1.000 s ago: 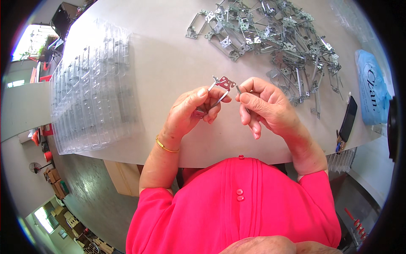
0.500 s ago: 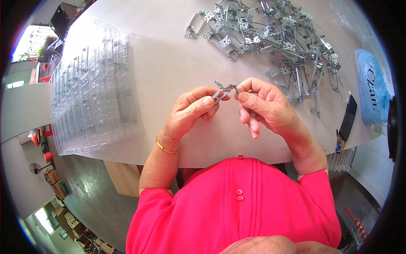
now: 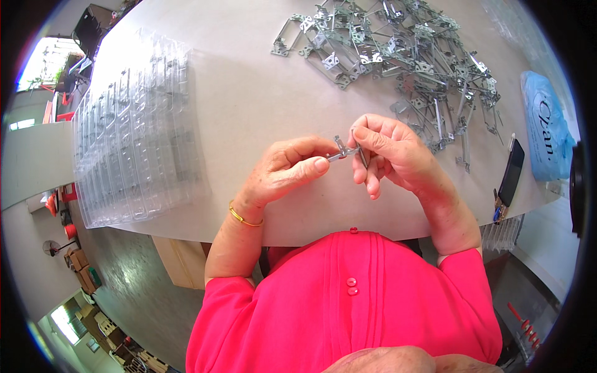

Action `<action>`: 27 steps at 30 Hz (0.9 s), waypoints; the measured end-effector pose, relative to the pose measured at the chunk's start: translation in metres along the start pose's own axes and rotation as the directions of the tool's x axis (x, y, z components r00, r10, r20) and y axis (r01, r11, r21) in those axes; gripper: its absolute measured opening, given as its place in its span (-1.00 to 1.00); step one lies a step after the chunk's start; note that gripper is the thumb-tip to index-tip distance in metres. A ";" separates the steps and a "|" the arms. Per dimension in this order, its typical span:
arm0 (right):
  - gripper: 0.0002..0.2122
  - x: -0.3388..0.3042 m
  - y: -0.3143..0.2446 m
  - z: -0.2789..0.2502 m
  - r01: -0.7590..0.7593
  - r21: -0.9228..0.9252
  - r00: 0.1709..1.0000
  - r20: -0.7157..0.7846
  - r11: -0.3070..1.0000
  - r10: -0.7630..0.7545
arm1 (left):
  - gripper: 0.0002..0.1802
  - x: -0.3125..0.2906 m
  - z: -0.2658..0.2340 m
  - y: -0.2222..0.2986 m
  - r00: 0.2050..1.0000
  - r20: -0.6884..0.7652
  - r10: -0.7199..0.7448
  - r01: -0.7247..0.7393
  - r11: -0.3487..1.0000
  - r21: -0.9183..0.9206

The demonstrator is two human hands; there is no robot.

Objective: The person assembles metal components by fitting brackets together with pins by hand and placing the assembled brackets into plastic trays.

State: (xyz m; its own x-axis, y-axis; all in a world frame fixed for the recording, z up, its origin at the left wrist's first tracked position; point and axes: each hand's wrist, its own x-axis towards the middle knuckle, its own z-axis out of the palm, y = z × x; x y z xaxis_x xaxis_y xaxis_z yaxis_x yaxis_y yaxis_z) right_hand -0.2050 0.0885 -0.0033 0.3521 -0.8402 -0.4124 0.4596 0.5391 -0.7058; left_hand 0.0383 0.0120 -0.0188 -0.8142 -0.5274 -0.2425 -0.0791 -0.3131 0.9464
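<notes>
Between my two hands is a small grey metal bracket with thin arms, held above the table near its front edge. My left hand is closed on one end, thumb and forefinger pinching it. At the other end, my right hand grips a thin arm of the bracket between thumb and forefinger, its other fingers curled loosely below. Fingers hide part of the bracket. Beyond my hands lies a heap of similar metal brackets, tangled together on the far right part of the table.
Clear plastic trays are stacked on the left of the pale table. At the right lie a dark phone, keys and a light blue plastic bag. The table's front edge runs close to my body.
The bracket has turned in my fingers and sits slightly lower and further right. My left hand has shifted a little to the right; my right hand has barely moved.
</notes>
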 end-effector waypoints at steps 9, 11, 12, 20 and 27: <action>-0.77 -0.001 -0.001 0.003 0.023 -0.433 0.988 -0.126 0.901 -0.086 | -0.54 -0.002 0.002 0.002 0.996 0.059 -0.064 0.062 0.997 0.042; -0.78 -0.002 -0.002 0.000 0.051 -0.460 0.980 -0.148 0.886 -0.133 | -0.53 -0.002 0.002 -0.001 0.997 0.064 -0.051 0.049 0.998 0.039; -0.78 -0.002 -0.003 -0.001 0.077 -0.489 0.969 -0.169 0.869 -0.181 | -0.52 -0.001 0.001 -0.001 0.995 0.100 -0.006 -0.005 0.995 0.105; -0.90 -0.003 -0.004 -0.001 0.358 -0.231 0.884 -0.227 0.905 -0.408 | -0.48 0.001 0.001 -0.009 0.998 -0.035 0.042 -0.052 0.937 -0.346; -0.94 -0.004 0.012 0.013 0.549 -0.281 0.799 -0.099 0.787 -0.593 | -0.48 0.005 -0.002 -0.014 0.998 0.003 0.059 -0.052 0.913 -0.405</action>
State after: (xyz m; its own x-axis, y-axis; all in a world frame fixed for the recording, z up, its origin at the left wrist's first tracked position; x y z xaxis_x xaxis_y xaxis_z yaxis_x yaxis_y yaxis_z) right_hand -0.1902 0.0994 -0.0029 -0.0717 -0.9969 0.0320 0.3256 -0.0537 -0.9440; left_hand 0.0365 0.0124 -0.0341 -0.8194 -0.5423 -0.1856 0.2035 -0.5781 0.7902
